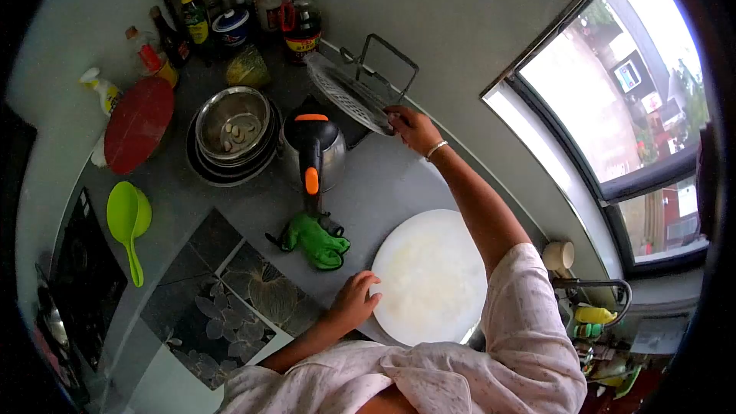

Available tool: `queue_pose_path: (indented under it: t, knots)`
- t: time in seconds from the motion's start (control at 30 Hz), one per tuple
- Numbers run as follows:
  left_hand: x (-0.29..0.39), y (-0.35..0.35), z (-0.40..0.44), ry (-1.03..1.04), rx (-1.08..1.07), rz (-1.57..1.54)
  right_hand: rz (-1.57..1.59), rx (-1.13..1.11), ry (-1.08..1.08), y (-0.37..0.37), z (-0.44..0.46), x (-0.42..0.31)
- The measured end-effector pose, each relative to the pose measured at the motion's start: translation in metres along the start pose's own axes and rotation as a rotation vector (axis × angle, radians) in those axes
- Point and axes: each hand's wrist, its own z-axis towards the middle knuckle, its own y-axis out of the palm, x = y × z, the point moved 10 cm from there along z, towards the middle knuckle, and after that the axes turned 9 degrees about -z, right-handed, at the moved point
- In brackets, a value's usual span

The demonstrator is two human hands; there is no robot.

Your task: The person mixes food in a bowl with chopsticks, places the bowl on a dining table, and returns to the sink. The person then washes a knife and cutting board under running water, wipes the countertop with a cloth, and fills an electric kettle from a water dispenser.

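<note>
My right hand [414,130] reaches to the back of the counter, its fingers closed on the edge of a grey perforated basket [345,92], which is tilted beside a dark metal rack [391,61] at the wall. My left hand [357,299] is at the left edge of a round white cutting board [432,277], fingers apart, holding nothing. A green and black glove [316,241] lies beyond it, near the black handle of a metal kettle [326,153].
Stacked metal bowls [233,126] stand left of the kettle. A red round lid [139,124], a lime green ladle [128,218], a spray bottle [101,90] and several sauce bottles line the left and back. The window [613,77] and faucet [613,287] are at right.
</note>
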Motion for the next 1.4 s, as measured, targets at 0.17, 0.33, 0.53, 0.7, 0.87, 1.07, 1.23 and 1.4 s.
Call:
queue_pose_path:
  t: [0.17, 0.33, 0.53, 0.7, 0.87, 1.07, 1.23, 1.4]
  knots:
    - [-0.004, -0.008, 0.003, 0.023, 0.007, -0.006, -0.069, -0.062, 0.055, 0.01, 0.013, 0.013]
    - [-0.004, -0.005, 0.008, 0.006, -0.037, -0.021, -0.189, -0.018, 0.024, 0.01, 0.015, 0.021]
    - [-0.021, 0.007, 0.004, -0.041, -0.039, -0.049, -0.383, -0.018, -0.047, 0.022, 0.016, 0.031]
    - [-0.02, 0.012, 0.006, -0.091, -0.058, -0.006, -0.417, 0.061, -0.136, 0.012, -0.012, 0.027]
    - [-0.029, 0.013, -0.002, -0.197, 0.022, -0.218, -0.339, 0.149, -0.084, -0.044, -0.111, 0.042]
    - [-0.043, 0.022, -0.032, -0.422, 0.155, -0.53, 0.042, 0.159, 0.421, -0.086, -0.272, 0.206]
    - [-0.05, 0.037, -0.081, -0.55, 0.351, -0.647, 0.038, 0.218, 0.502, -0.072, -0.38, 0.268]
    - [-0.053, 0.089, -0.136, -0.671, 0.398, -0.812, 0.094, 0.229, 0.574, -0.037, -0.393, 0.306]
